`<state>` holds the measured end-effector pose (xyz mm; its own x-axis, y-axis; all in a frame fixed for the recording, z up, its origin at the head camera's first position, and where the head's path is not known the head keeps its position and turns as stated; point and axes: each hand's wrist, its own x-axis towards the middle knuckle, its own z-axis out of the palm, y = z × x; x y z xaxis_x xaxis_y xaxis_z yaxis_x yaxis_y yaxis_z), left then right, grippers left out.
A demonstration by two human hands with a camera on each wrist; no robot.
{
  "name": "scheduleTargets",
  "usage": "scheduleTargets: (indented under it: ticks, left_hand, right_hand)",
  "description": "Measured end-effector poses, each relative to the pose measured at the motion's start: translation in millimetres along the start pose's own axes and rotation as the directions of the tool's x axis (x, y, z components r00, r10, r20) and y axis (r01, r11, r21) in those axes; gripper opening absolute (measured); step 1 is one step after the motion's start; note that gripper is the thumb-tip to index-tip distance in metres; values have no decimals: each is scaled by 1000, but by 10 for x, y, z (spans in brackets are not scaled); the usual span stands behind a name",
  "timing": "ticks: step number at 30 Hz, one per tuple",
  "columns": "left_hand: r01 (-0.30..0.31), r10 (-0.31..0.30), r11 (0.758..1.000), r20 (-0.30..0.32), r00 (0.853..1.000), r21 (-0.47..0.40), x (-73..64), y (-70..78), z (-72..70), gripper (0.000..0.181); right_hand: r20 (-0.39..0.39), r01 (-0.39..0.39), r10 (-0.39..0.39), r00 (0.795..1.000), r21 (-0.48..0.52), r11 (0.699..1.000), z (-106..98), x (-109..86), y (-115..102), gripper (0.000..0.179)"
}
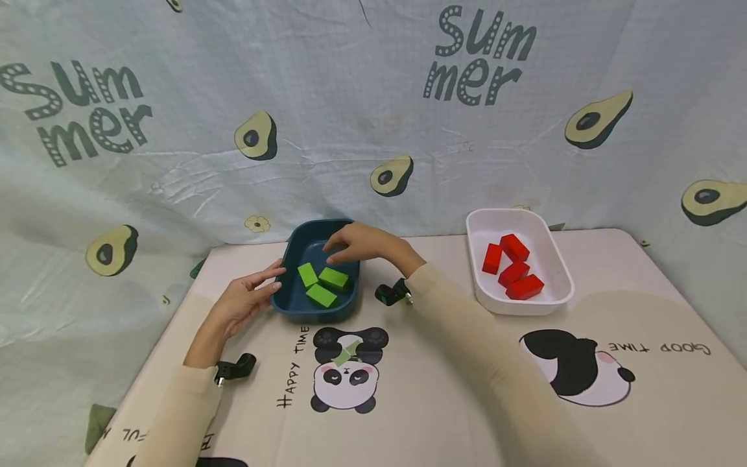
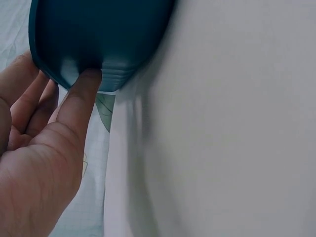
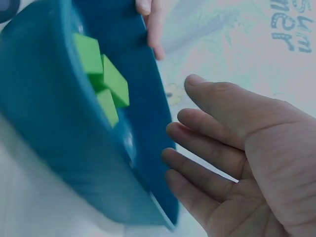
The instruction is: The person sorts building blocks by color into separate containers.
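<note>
A dark blue plastic bin (image 1: 323, 316) stands at the back left of the table with three green blocks (image 1: 321, 296) inside. My left hand (image 1: 242, 299) holds the bin by its left side; in the left wrist view the thumb (image 2: 86, 86) presses the outer wall while the fingers reach round to the rim. Over the bin's far right part hovers my right hand (image 1: 370, 243), fingers loosely bent and holding nothing. From the right wrist, the palm (image 3: 261, 168) shows bare, with fingertips beside the rim and the green blocks (image 3: 113, 81) beyond.
A white bin (image 1: 484, 299) with several red blocks (image 1: 513, 272) stands to the right. Behind the table hangs a cloth (image 1: 327, 97) with avocado prints. The table cover (image 1: 432, 402) carries printed pandas and lettering.
</note>
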<state>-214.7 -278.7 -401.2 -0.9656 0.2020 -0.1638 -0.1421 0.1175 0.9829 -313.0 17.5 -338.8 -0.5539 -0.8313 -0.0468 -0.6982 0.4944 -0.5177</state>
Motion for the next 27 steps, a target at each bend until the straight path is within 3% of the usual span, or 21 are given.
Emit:
scheduleTargets:
  ticks: [10,20,27]
  left_hand:
    - [-23,22,1000,13,1000,10,23,-5,-23,60]
    - [2,-2,1000,7,1000,13,-18,-9,-37,62]
    - [-28,27,999,24,999,28,10,-7,-18,61]
  right_hand:
    - [-101,4,-7,995,-37,999,-126,-595,1,37]
    - [-181,-92,90,979,-7,996,-69,-1126,62,35]
    - [-195,-158,162,967,36,987,54,-1447,161,35]
